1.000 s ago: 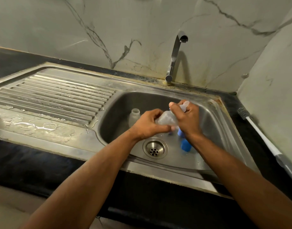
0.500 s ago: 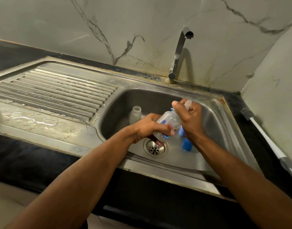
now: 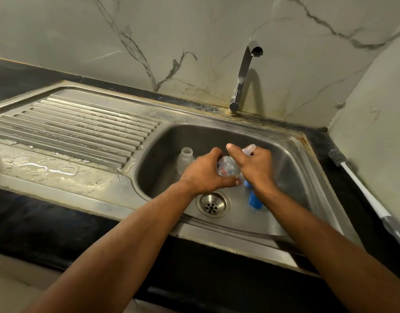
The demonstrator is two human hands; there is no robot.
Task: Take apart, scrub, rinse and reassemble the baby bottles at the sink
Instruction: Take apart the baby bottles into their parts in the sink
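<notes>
Bottle (image 3: 227, 167) gripped by both hands, left (image 3: 204, 175) and right (image 3: 254, 164), mid-basin above the drain (image 3: 213, 204).

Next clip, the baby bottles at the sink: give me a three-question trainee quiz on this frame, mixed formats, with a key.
1. True or false: water is running from the tap.
2. Which hand grips the clear bottle over the basin? A) left hand only B) right hand only C) both
3. Fill in: the long-handled brush lies on the dark counter to the ____ of the basin.

Key
1. False: no stream shows under the spout.
2. C: both hands wrap around it.
3. Right. It lies outside the basin, untouched, while an open bottle body stands inside at the left.
</notes>
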